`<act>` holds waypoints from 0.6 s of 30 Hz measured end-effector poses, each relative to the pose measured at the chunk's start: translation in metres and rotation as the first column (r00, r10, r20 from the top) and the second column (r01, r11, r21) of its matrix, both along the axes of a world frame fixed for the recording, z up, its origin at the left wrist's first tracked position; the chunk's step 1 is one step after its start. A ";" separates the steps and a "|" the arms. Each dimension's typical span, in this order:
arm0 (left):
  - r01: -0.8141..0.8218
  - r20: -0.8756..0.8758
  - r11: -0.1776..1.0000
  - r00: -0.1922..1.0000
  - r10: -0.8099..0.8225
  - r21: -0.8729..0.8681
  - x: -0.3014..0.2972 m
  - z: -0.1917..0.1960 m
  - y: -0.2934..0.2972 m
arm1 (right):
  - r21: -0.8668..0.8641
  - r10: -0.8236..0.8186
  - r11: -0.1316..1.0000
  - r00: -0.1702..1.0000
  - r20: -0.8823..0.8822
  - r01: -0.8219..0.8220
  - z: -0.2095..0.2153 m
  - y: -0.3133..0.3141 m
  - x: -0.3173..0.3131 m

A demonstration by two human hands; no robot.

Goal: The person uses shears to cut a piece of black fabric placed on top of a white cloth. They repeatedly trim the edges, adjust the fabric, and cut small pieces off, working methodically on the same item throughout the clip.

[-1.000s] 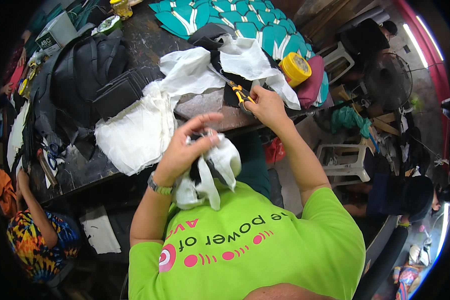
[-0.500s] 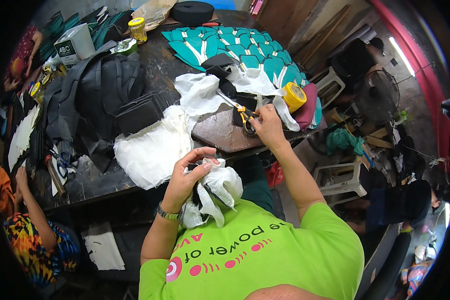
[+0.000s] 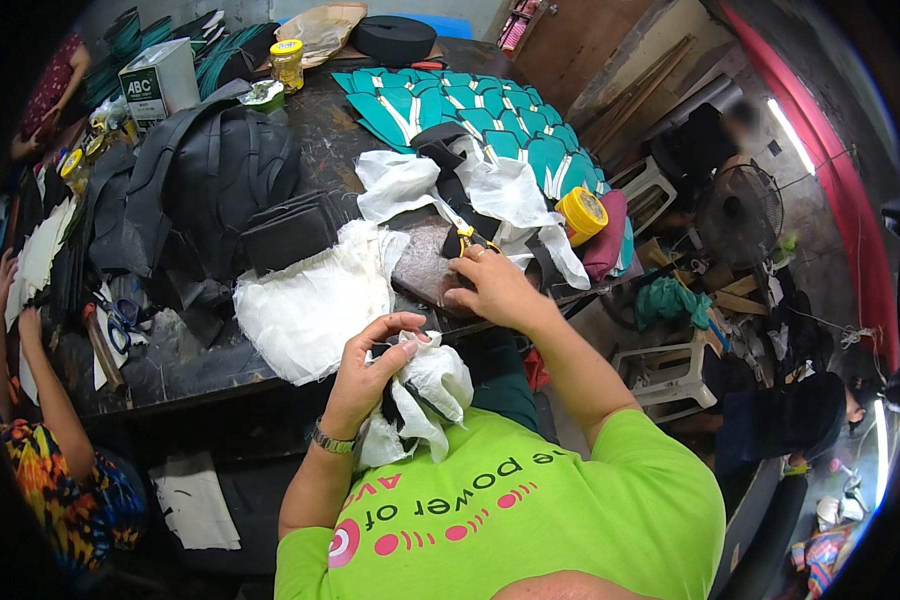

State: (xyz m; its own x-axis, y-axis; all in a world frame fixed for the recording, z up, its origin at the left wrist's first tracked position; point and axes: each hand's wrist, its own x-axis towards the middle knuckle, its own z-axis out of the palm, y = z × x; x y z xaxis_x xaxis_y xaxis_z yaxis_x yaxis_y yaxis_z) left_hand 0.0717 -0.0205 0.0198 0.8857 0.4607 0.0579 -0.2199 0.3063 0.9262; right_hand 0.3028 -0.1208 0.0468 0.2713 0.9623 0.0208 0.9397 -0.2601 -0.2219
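Observation:
My left hand (image 3: 370, 375), with a watch at the wrist, is closed on a crumpled white cloth (image 3: 435, 385) that has dark material in its folds. It is held just above my lap, near the table's front edge. My right hand (image 3: 495, 288) is over a brown board (image 3: 425, 265), thumb and fingers apart. Scissors with orange and black handles (image 3: 467, 238) lie right beyond its fingers, the handles partly covered by them. A stack of white fabric (image 3: 315, 305) lies to the left. Loose white cloth pieces (image 3: 510, 190) lie around the scissor blades.
Green cut pieces (image 3: 470, 105) cover the far right of the table, near a yellow tub (image 3: 582, 212). Black fabric parts (image 3: 210, 180) are piled at left, with blue-handled scissors (image 3: 120, 325) nearby. A co-worker's hand (image 3: 32, 325) is at the left edge. A fan (image 3: 740, 205) stands at right.
My right hand has moved left and nearer to me, and its fingers no longer sit in the scissor handles. The left hand keeps its hold on the white cloth.

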 end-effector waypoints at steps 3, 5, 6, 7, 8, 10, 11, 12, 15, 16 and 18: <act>-0.003 0.004 1.000 1.000 0.003 0.003 -0.001 -0.001 0.001 | 0.025 0.111 0.994 0.988 -0.107 -0.109 0.040 0.016 0.019; -0.016 0.010 1.000 1.000 0.016 0.025 -0.002 -0.001 0.002 | 0.411 0.024 0.911 1.000 -0.008 -0.019 0.066 0.035 0.035; -0.021 0.012 0.999 1.000 0.021 0.038 -0.003 -0.001 0.002 | 0.648 -0.099 0.761 0.993 0.066 0.032 0.078 0.048 0.046; -0.032 0.008 0.997 0.999 0.031 0.065 -0.003 -0.001 0.002 | 0.776 -0.235 0.630 0.957 0.168 0.018 0.091 0.060 0.058; -0.028 0.013 0.998 1.000 0.028 0.055 -0.004 0.000 0.001 | 0.867 -0.378 0.495 0.884 0.276 -0.059 0.103 0.070 0.069; -0.036 0.009 0.996 0.999 0.035 0.086 -0.006 0.000 0.002 | 0.651 -0.301 0.667 0.668 0.680 -0.362 0.114 0.090 0.082; -0.032 0.008 0.997 0.999 0.031 0.076 -0.007 0.001 0.002 | 0.467 -0.227 0.760 0.489 0.842 -0.451 0.118 0.099 0.087; -0.035 0.006 0.996 0.999 0.035 0.080 -0.008 0.001 0.002 | 0.552 -0.278 0.695 0.536 0.797 -0.461 0.128 0.108 0.094; -0.062 0.011 0.994 0.998 0.061 0.085 -0.010 0.000 0.002 | 0.850 -0.487 0.444 0.721 0.494 -0.283 0.150 0.126 0.105; -0.074 0.005 0.992 0.997 0.073 0.101 -0.011 0.000 0.001 | 0.805 -0.522 0.512 0.636 0.569 -0.299 0.152 0.125 0.107; -0.048 -0.006 0.995 0.999 0.049 0.085 -0.010 0.000 0.001 | 0.733 -0.563 0.615 0.488 0.667 -0.291 0.157 0.124 0.109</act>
